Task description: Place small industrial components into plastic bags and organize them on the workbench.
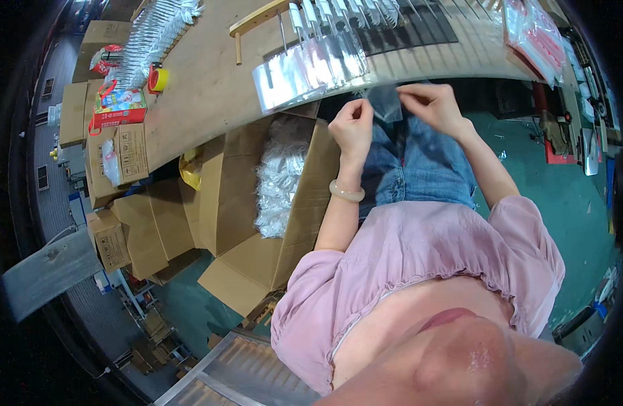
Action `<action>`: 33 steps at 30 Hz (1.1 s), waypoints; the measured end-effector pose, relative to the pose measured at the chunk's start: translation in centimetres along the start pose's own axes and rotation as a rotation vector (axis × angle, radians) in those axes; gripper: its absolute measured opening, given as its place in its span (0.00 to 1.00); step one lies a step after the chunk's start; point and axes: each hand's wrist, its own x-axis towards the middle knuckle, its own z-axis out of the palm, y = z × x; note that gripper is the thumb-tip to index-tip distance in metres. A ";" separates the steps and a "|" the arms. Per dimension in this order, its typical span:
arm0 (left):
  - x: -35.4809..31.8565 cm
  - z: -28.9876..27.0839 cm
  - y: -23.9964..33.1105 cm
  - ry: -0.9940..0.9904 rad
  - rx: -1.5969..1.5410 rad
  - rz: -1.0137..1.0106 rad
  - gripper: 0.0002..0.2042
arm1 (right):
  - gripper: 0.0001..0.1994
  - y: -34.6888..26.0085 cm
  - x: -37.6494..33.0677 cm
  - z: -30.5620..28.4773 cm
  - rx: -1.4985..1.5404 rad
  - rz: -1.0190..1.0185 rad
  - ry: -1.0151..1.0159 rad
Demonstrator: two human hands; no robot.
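Observation:
A small clear plastic bag [384, 103] hangs between my two hands, just off the near edge of the table and above my lap. My left hand [353, 130] is closed in a pinch at the bag's left side. My right hand [433, 107] pinches its upper right corner between thumb and fingers. Whether anything lies inside the bag is too small to make out. On the table edge beyond my left hand lies a stack of flat clear plastic bags [311, 71]. Behind it, metal rods with white wrapped ends [325, 17] rest in a row on a wooden rack [261, 18].
Left of my legs stands an open cardboard box [234, 183] with many clear-wrapped pieces [282, 179] inside. A red carton [119, 108] and a yellow tape roll [159, 80] sit at the table's left end. Pink items in plastic bags [538, 40] lie at the right end.

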 end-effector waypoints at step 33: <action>0.4 0.7 -0.2 -0.169 0.113 0.284 0.05 | 0.14 0.9 2.2 2.1 0.430 -0.109 0.518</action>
